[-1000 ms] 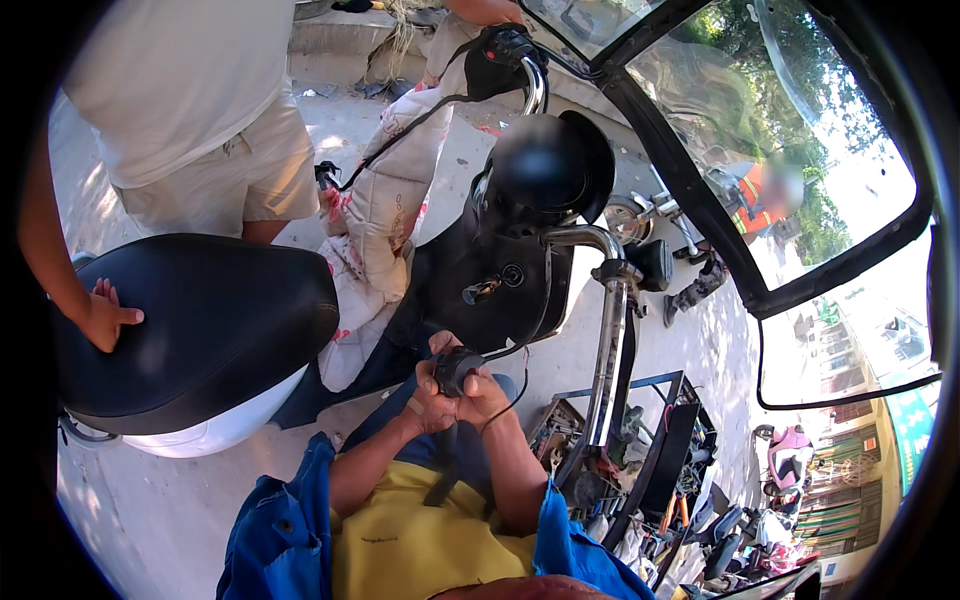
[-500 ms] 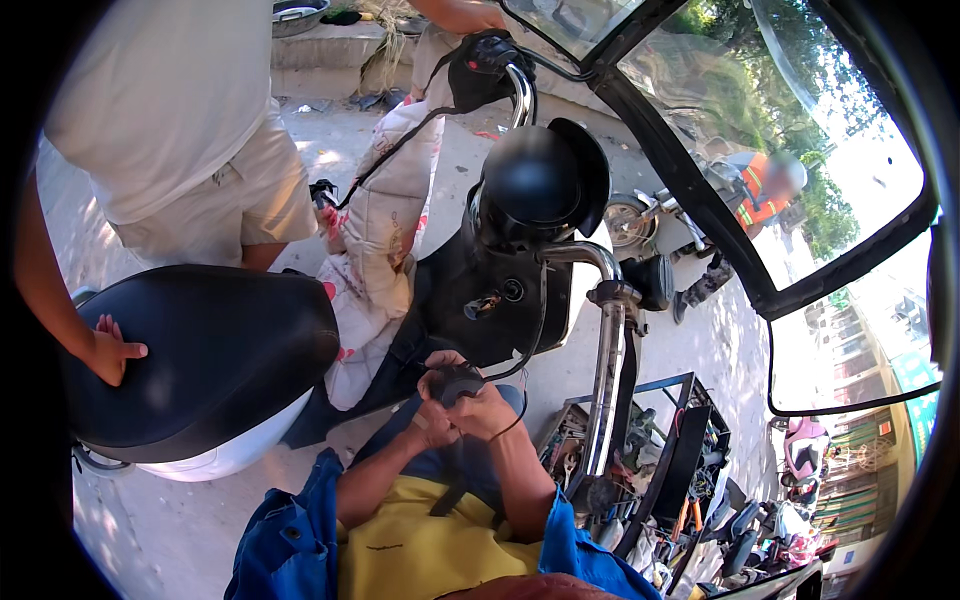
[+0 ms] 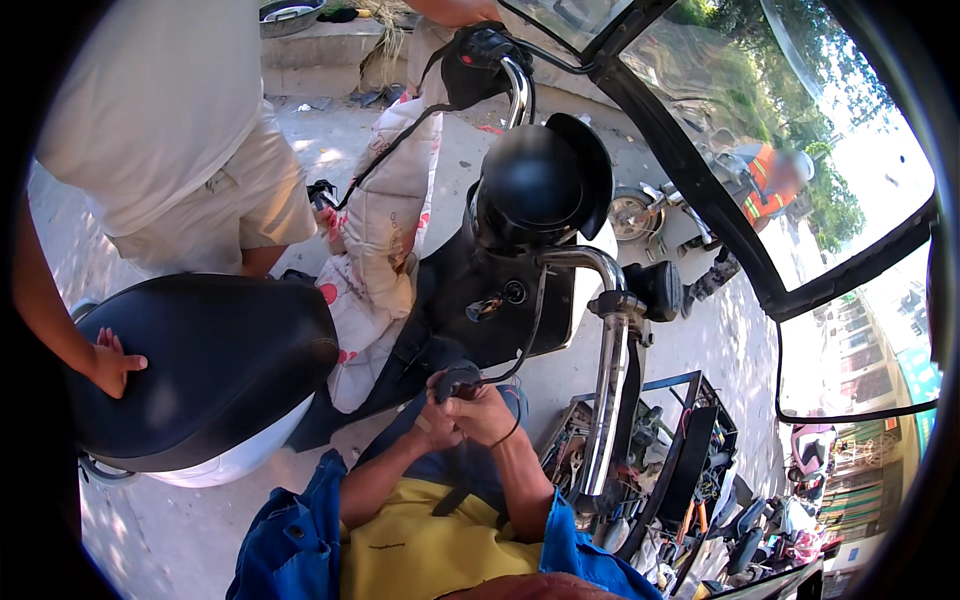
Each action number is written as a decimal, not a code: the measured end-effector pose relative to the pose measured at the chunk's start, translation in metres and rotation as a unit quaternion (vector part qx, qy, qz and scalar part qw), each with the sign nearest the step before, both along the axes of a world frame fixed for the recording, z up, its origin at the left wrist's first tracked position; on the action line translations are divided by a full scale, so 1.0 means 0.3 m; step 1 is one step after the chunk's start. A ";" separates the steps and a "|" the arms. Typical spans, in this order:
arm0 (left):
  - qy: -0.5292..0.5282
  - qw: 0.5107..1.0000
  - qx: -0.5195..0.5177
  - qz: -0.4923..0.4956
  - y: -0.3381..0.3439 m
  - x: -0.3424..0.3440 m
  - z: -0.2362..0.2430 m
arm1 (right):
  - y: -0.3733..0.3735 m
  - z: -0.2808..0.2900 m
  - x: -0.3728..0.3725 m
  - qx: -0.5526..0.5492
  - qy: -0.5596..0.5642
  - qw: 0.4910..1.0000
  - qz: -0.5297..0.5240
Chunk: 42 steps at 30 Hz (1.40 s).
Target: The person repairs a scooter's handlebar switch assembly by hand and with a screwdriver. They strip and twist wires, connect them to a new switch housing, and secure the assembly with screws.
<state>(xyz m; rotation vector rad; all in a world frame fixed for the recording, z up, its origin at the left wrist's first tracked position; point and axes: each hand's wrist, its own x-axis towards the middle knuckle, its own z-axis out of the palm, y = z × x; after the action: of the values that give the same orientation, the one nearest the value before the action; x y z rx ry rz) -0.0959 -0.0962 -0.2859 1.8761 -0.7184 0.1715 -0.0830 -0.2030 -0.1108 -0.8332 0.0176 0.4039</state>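
Observation:
In front of the scooter's floor area, both of my hands are together around a black handlebar control piece (image 3: 460,376). It is rounded with a notch or opening in its edge, and a thin black cable (image 3: 528,352) runs from it up to the handlebar. My left hand (image 3: 437,424) is closed beneath and beside it, partly hidden. My right hand (image 3: 483,413) pinches it from the right. To the right, the chrome handlebar (image 3: 605,410) ends bare, without a grip. A key ring (image 3: 484,309) hangs at the scooter's dark front panel (image 3: 470,280).
A person in light clothes (image 3: 150,120) stands at the left, one hand (image 3: 116,362) on the black seat (image 3: 215,365). A quilted cover (image 3: 375,270) hangs by the scooter. Tool boxes (image 3: 690,440) stand at right. A windshield frame (image 3: 690,170) overhangs; beyond is a motorcycle rider (image 3: 765,190).
The black control piece has turned in my fingers, so its notched opening now shows. My hands have shifted only slightly. The rider behind the windshield has moved a little.

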 end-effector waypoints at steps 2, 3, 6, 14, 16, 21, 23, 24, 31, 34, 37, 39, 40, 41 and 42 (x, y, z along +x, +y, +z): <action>0.012 1.000 -0.004 -0.020 -0.003 0.006 -0.014 | -0.010 -0.024 0.005 -0.024 -0.009 1.000 0.010; 0.038 0.999 0.001 -0.039 -0.010 -0.002 -0.064 | -0.014 -0.032 0.008 -0.035 -0.014 0.999 0.015; 0.096 0.993 -0.024 -0.060 -0.030 -0.020 -0.137 | -0.018 -0.035 0.017 -0.055 -0.022 0.998 0.011; 0.054 0.998 0.004 -0.015 -0.019 -0.009 -0.053 | -0.028 -0.008 0.023 -0.088 0.006 0.996 0.010; 0.056 0.998 -0.004 -0.025 -0.015 -0.004 -0.017 | -0.046 -0.001 0.021 -0.139 -0.007 0.990 0.028; 0.069 0.994 0.053 -0.062 -0.014 -0.016 -0.097 | -0.106 -0.056 -0.042 -0.250 -0.096 0.963 -0.017; 0.078 0.993 0.057 -0.067 -0.009 -0.013 -0.077 | -0.152 -0.084 -0.095 -0.242 -0.086 0.965 -0.057; 0.094 0.993 0.049 -0.061 -0.001 -0.008 -0.017 | -0.172 -0.101 -0.126 -0.237 -0.084 0.965 -0.075; 0.107 0.992 -0.058 -0.030 -0.020 -0.006 0.035 | -0.257 -0.473 -0.417 -0.568 -0.025 0.822 0.043; 0.105 0.991 -0.066 -0.044 -0.010 -0.008 0.052 | -0.214 -0.515 -0.444 -0.472 -0.002 0.881 0.038; 0.121 0.990 -0.061 -0.025 -0.003 -0.005 0.054 | -0.156 -0.393 -0.406 -0.490 0.050 0.870 0.003; 0.106 0.993 -0.040 -0.013 -0.014 -0.014 0.048 | -0.150 -0.466 -0.447 -0.581 0.010 0.812 -0.049; 0.099 0.995 -0.030 -0.007 -0.020 -0.017 0.042 | -0.150 -0.509 -0.468 -0.624 -0.011 0.778 -0.074; 0.092 0.995 -0.028 -0.005 -0.023 -0.018 0.036 | -0.140 -0.513 -0.471 -0.623 -0.011 0.777 -0.088; 0.085 0.996 -0.026 -0.003 -0.026 -0.020 0.030 | -0.132 -0.517 -0.475 -0.622 -0.010 0.776 -0.103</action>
<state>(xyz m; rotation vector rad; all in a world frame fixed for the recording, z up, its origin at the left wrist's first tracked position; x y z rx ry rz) -0.1018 -0.1039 -0.2770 1.8136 -0.5973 0.0266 -0.2254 -0.2425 -0.2659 -2.1370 0.3933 0.1226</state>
